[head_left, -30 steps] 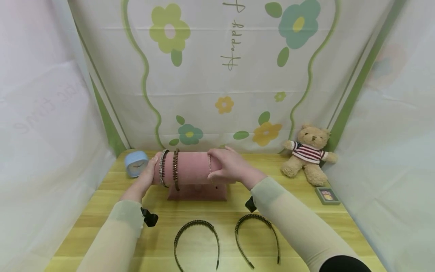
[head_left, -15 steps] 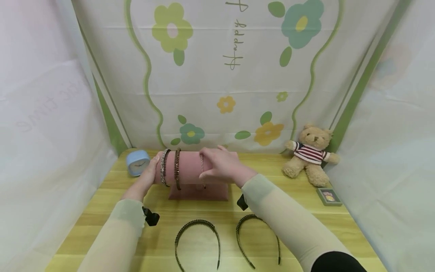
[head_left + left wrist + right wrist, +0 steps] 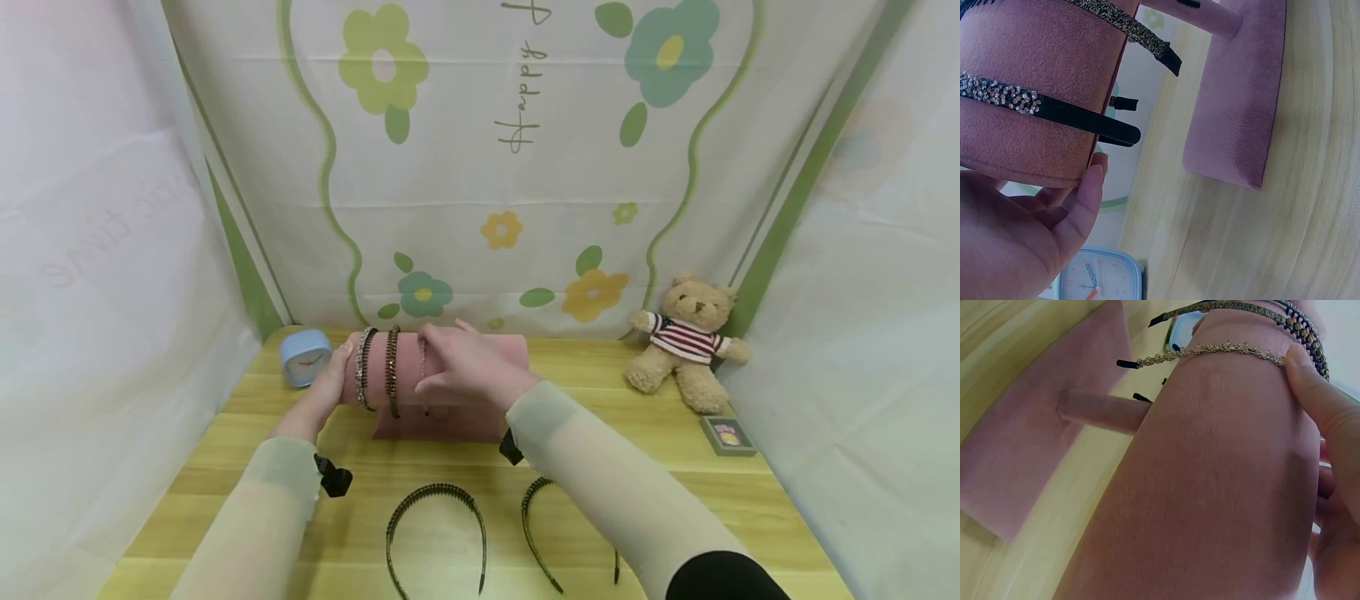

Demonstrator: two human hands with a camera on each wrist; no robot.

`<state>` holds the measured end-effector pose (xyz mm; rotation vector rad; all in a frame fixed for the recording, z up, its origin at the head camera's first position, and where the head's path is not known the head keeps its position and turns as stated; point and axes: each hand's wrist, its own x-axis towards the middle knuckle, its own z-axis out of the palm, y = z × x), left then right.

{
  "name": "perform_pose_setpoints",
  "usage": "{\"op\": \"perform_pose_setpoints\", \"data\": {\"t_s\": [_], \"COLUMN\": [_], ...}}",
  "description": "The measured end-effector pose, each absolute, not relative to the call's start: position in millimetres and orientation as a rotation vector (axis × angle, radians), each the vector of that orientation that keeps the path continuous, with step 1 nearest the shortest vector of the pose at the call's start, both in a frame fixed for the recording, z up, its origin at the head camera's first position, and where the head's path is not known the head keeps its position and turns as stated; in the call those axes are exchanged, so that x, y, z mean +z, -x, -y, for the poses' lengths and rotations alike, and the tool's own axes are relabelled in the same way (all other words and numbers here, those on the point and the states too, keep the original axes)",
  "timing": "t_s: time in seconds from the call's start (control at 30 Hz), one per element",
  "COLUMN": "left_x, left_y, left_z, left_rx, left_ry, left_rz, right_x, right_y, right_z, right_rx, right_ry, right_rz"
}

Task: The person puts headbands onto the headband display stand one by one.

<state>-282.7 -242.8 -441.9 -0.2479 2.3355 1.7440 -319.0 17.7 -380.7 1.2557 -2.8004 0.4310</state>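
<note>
A pink velvet roll-shaped headband display stand [image 3: 516, 350] stands on the table, its flat base [image 3: 450, 427] below the roll. Round the roll's left end my left hand [image 3: 324, 393] grips the edge with fingers underneath. A silver rhinestone headband [image 3: 362, 368] sits nearest that hand, and a bronze beaded headband [image 3: 392, 371] is just to its right. My right hand [image 3: 474, 367] holds a thin beaded headband [image 3: 1210, 350] around the roll, right of the bronze one. In the right wrist view the thumb [image 3: 1310, 375] presses on this thin band; the other fingers are partly hidden behind the roll.
Two dark headbands lie in front, the left headband [image 3: 438, 490] and the right headband [image 3: 528, 525], partly covered by my right sleeve. A blue clock [image 3: 304, 358] stands at the back left. A teddy bear [image 3: 686, 342] and small framed box [image 3: 728, 435] are at the right.
My right hand has slid leftward along the roll with the thin headband, closer to the bronze one. The right sleeve now covers part of the right headband. My left hand stays on the roll's end.
</note>
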Motion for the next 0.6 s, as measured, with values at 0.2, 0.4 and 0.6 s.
{"op": "perform_pose_setpoints", "data": {"t_s": [0.2,0.4,0.6], "left_x": [-442,-441,-440], "left_y": [282,282,282], "left_z": [243,243,242], "left_rx": [1.735,1.730,1.743], "left_ry": [0.261,0.278,0.284], "left_rz": [-2.338,-2.332,-2.323], "right_x": [-379,-378,-377], "right_y": [318,317,316], "right_z": [-10,-4,0], "right_rx": [0.415,0.438,0.410], "right_ry": [-1.246,-1.264,-1.254], "right_rz": [2.795,2.782,2.788]}}
